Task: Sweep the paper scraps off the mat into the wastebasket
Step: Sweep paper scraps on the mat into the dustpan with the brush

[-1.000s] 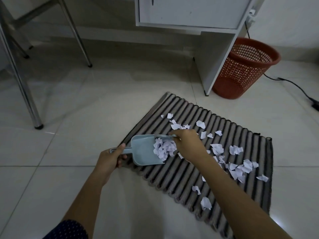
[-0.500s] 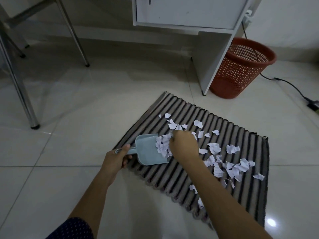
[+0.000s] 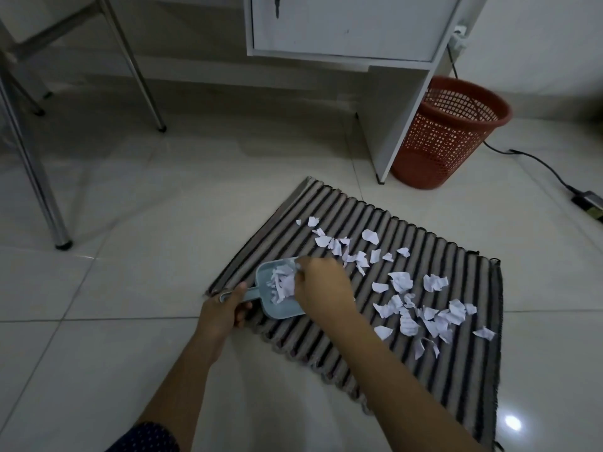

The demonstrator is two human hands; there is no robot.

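A striped mat lies on the tiled floor with several white paper scraps scattered over its middle and right side. My left hand grips the handle of a light blue scoop resting on the mat's left edge. A heap of scraps sits inside the scoop. My right hand is curled over the scoop's mouth, fingers against the heap; whether it grips any scrap is hidden. The red mesh wastebasket stands beyond the mat's far right corner, beside the desk.
A white desk with a side panel stands just left of the wastebasket. A black cable and power adapter lie on the floor at right. Metal chair legs stand at left.
My right hand has pushed more scraps leftward into the scoop, and the heap now sits deeper in it. The left hand keeps its hold on the handle.
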